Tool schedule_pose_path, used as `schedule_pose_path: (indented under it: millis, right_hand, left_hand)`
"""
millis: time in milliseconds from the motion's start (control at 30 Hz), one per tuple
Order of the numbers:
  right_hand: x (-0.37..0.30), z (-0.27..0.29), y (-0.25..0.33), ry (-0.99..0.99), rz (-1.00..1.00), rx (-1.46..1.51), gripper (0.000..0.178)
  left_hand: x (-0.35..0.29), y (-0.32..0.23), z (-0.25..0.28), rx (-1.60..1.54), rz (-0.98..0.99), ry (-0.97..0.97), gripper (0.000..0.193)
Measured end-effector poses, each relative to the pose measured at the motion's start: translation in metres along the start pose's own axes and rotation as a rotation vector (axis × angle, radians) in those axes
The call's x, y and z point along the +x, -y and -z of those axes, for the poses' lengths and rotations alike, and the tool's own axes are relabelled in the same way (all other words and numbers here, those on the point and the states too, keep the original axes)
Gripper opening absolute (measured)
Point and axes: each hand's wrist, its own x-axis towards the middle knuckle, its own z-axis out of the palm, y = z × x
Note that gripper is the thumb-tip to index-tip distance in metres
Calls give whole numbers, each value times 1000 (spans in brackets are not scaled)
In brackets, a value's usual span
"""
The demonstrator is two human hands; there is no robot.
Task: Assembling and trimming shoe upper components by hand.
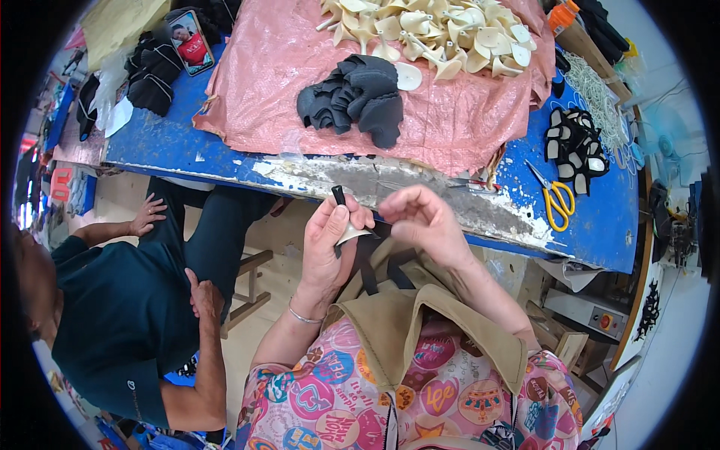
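My left hand (330,229) is closed on a small shoe heel (352,234), cream at its flared end. A black stem-like part (339,195) sticks up between the thumb and fingers. To the right of it, my right hand (424,225) hovers with loosely bent fingers and nothing visible in them; it is slightly blurred. On the table ahead lies a stack of dark grey curved pieces (352,101). Behind that stack is a heap of cream heels (442,34), spread on a pink woven sheet (255,112).
Yellow-handled scissors (556,206) lie on the blue table (600,244) at right, near a bundle of black-and-white pieces (576,150) and pale cords (596,86). A phone (193,46) stands at the far left. Another person (124,315) sits close on my left.
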Motion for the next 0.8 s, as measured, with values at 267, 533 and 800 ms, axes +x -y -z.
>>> schedule_pose_path:
  millis: [267,533,800]
  right_hand:
    - [-7,-33,-44,-96,337,-87,40]
    - [-10,-33,-49,4,392,-81,34]
    - [-8,-16,-31,17,446,-402,18]
  left_hand:
    - [-4,6,-12,117,3,-157,24]
    - [-5,-2,-1,-71,29,-95,24]
    - [1,-36,-3,1374,-698,56,15]
